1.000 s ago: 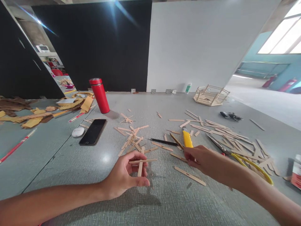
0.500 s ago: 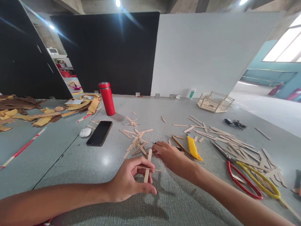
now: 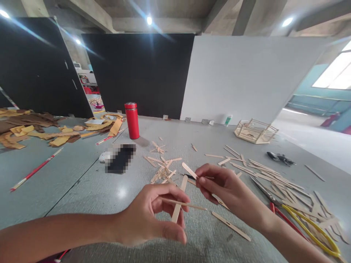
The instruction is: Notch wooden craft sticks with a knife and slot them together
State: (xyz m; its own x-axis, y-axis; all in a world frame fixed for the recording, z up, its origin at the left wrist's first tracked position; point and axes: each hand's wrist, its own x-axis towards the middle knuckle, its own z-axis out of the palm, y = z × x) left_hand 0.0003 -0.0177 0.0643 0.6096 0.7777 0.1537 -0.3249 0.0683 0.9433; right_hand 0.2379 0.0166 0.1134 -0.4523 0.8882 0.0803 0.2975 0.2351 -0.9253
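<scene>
My left hand is curled round two crossed craft sticks, one pointing up and away, the other sticking out to the right. Its thumb stands apart from the fingers. Just to the right, my right hand pinches a single craft stick between thumb and fingers, with the rounded end pointing up and left. The two hands do not touch. Below the right hand a craft stick with a small slot lies on the table. A dark pen-like tip shows behind the right hand's stick.
Ahead lies a heap of joined craft sticks; loose sticks and scissors are at right. A stick frame, red bottle, phone and paper scraps stand or lie farther off.
My right hand has risen from the table with a craft stick in its fingers. A slotted stick now shows beneath it. The yellow cutter is hidden; the view has tilted up.
</scene>
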